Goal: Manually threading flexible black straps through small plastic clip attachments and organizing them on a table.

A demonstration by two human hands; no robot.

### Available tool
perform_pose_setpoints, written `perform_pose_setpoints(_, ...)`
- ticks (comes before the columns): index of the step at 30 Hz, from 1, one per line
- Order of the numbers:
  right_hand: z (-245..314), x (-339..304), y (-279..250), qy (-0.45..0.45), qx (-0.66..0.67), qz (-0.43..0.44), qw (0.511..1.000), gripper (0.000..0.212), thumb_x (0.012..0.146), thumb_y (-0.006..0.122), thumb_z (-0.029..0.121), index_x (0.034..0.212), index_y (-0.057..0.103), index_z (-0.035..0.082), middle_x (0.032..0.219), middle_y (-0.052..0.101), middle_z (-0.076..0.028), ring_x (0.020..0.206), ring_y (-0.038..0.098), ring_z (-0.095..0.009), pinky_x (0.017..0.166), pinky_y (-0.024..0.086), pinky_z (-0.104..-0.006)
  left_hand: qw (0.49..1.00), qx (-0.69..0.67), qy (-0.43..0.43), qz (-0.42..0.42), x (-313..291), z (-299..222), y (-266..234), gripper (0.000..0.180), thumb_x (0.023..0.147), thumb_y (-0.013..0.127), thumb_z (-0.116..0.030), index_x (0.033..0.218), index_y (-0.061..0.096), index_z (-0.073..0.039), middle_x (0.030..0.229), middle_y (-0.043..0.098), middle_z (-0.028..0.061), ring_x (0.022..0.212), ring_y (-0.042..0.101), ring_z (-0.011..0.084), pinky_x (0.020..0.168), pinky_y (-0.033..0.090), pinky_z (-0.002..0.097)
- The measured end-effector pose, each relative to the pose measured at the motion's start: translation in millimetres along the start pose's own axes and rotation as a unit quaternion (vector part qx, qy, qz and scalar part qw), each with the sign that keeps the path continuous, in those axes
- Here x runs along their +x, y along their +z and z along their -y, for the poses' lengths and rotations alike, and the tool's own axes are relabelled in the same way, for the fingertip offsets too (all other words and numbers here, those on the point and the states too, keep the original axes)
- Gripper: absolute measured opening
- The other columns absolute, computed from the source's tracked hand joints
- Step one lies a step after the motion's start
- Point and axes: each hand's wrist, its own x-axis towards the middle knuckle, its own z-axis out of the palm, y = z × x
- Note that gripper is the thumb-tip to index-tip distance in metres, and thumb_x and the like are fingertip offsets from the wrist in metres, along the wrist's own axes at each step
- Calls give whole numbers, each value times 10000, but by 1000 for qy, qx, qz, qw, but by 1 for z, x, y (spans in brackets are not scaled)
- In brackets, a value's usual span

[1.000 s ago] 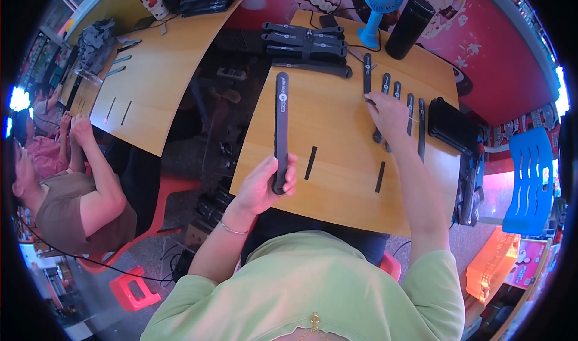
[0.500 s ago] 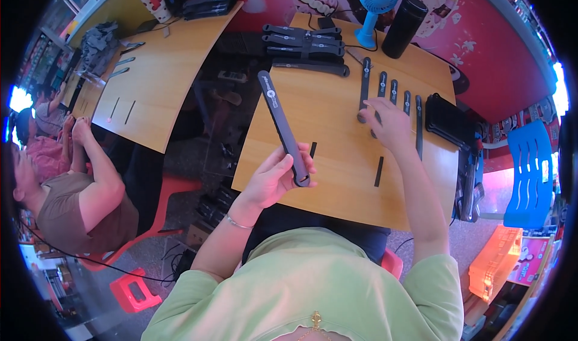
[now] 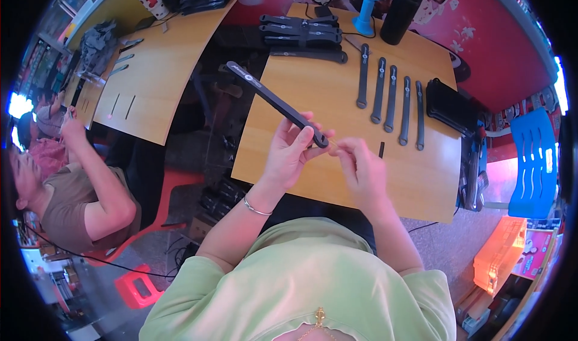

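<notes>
A long dark grey strap (image 3: 272,100) with white print and a slotted, rounded end is in my left hand (image 3: 291,151), its far end slanting up and left over the table edge. Beside the slotted end, my right hand (image 3: 363,171) is closed in a pinch; a thin pale sliver shows at its fingertips, too small to name. Several similar straps lie in a row on the right of the table, among them a longer strap (image 3: 363,76) and a strap (image 3: 419,115) at the row's right end.
On the wooden table (image 3: 265,154), a strap bundle (image 3: 301,31), blue fan (image 3: 365,15), black cylinder (image 3: 401,12) and black pouch (image 3: 451,107) stand or lie toward the back and right. A dark strip (image 3: 382,149) marks the tabletop. A co-worker (image 3: 90,199) sits at the left table.
My right hand has come back from the row of straps to the held strap's slotted end. My left hand has moved up and tilted the strap further left.
</notes>
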Motion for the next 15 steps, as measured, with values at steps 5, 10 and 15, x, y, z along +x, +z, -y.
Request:
perform_pose_setpoints(5,2,-4,2,-34,-44,-17,998,140,807,651,38,932,587,46,843,578,-106,687,615,-266,571,487,-332,998,36,41,-14,-1,2,5,293,908,559,-96,1193,491,-89,1013,613,77,1035,607,311,809,572,374)
perform_pose_setpoints(10,1,-5,4,-42,-64,-38,996,123,802,656,45,915,608,58,838,556,-93,669,601,-258,556,481,-339,996,52,66,-26,-3,4,10,288,888,582,-63,1164,499,-74,1011,612,88,1030,609,307,787,579,359)
perform_pose_setpoints(15,-1,-6,6,-49,-102,-50,992,114,796,666,57,898,617,67,819,550,-81,637,592,-247,532,469,-339,991,79,95,-45,-5,6,12,311,861,608,-16,1149,497,-49,1016,608,101,1027,611,306,801,569,362)
